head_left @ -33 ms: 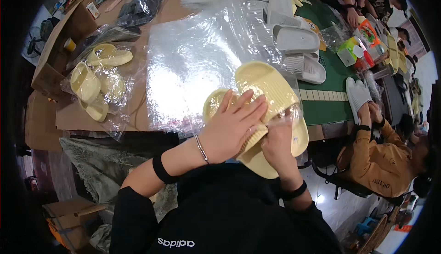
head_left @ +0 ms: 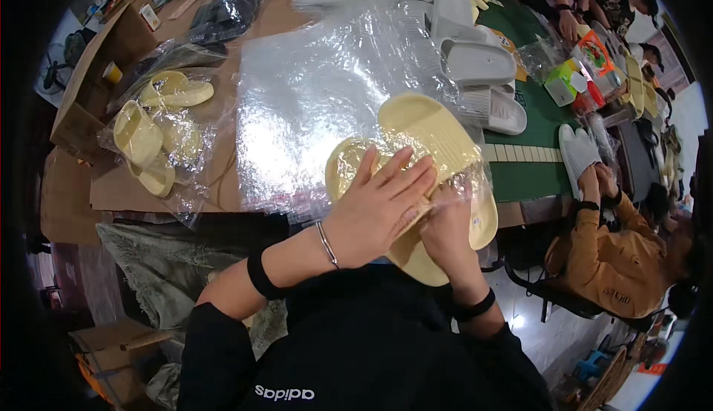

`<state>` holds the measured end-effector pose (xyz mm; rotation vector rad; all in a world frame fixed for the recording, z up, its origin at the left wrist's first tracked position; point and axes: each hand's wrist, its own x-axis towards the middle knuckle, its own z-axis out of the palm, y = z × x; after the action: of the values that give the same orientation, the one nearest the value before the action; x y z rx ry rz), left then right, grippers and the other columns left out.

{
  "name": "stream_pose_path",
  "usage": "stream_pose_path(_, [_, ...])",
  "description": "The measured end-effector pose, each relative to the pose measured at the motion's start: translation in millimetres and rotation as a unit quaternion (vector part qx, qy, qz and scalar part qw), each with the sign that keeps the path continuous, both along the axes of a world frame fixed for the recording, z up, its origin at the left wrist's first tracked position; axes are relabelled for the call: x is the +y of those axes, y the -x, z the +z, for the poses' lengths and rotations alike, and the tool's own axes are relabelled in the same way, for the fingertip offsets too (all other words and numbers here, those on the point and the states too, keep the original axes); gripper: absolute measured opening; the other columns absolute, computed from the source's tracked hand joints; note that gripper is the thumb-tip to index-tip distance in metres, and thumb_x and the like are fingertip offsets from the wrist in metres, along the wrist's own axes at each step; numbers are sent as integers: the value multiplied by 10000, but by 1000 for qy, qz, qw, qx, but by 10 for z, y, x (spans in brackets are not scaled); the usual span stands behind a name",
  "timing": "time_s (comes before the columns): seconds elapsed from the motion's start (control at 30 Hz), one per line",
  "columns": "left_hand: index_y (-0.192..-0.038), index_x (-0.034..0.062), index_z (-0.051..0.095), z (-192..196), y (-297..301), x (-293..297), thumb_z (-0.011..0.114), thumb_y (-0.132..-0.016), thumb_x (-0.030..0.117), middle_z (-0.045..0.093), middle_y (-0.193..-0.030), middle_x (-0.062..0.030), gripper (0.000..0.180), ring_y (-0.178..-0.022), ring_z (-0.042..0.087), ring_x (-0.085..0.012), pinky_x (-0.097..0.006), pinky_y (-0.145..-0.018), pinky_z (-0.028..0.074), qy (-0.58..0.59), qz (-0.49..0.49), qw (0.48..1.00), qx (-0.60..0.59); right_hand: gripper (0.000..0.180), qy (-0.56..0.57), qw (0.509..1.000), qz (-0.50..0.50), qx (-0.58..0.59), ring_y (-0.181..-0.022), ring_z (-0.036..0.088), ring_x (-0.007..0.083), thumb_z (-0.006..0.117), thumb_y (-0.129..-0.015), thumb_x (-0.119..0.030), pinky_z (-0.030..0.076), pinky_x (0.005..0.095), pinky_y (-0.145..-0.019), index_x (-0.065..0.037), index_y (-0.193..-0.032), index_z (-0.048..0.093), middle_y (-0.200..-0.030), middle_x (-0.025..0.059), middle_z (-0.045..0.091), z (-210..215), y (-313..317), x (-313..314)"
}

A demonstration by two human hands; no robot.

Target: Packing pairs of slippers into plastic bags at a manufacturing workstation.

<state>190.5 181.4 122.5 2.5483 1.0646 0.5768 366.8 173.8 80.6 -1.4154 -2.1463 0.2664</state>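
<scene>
A pair of pale yellow slippers (head_left: 416, 117) is partly inside a clear plastic bag (head_left: 469, 132) at the near edge of the table. My left hand (head_left: 382, 203) lies across the slippers with its fingers spread, pressing on them through the film. My right hand (head_left: 448, 225) is closed around the slippers at their near side; its fingertips are hidden by the slippers and film. Under my hands and beyond them is a stack of clear plastic bags (head_left: 297, 99), shiny with glare.
Bagged yellow slippers (head_left: 139, 132) lie to the left, with dark bagged slippers (head_left: 226, 13) farther back. Grey slippers (head_left: 479, 62) are piled at the right on a green mat (head_left: 520, 180). A co-worker in a brown top (head_left: 620, 262) holds a white slipper (head_left: 575, 154) at far right.
The yellow slippers have shifted slightly away from me, deeper under the film. My right hand has moved a little with them; my left hand stays spread on top.
</scene>
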Motion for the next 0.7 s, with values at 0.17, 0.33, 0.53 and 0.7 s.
stream_pose_path(0.17, [-1407, 33, 306, 99, -111, -219, 516, -831, 94, 289, -1465, -131, 616, -1385, 182, -344, -547, -1107, 11, 3, -54, 998, -44, 449, -3, 1000, -10, -10, -1202, 438, 333, 570, -779, -163, 173, 542, -1078, 8, -1192, 532, -1191, 168, 548, 37, 197, 326])
stream_pose_path(0.33, [-1409, 38, 297, 48, -251, -547, 506, -873, 128, 279, -1463, -147, 583, -1385, 167, -355, -560, -1105, -4, 50, -128, 988, -76, 417, -73, 995, -64, 7, -1174, 430, 386, 562, -707, -45, 249, 521, -1049, 34, -1116, 540, -1143, 218, 545, 75, 724, 805])
stream_pose_path(0.53, [-1392, 24, 334, -54, -62, -536, 476, -896, 186, 244, -1479, -152, 540, -1388, 125, -388, -566, -1094, 53, 106, -86, 983, -125, 466, -191, 979, -59, 32, -1144, 407, 435, 567, -736, -122, 220, 566, -1038, 81, -1149, 489, -1153, 220, 503, -124, 1005, 1278])
stream_pose_path(0.7, [-1406, 42, 321, -68, 160, -446, 466, -912, 285, 237, -1474, -181, 570, -1376, 123, -414, -529, -1101, 62, 85, 27, 993, -73, 457, -54, 995, -81, -6, -1165, 392, 409, 591, -766, -195, 217, 555, -1043, 54, -1135, 488, -1139, 216, 482, -278, 1151, 1331])
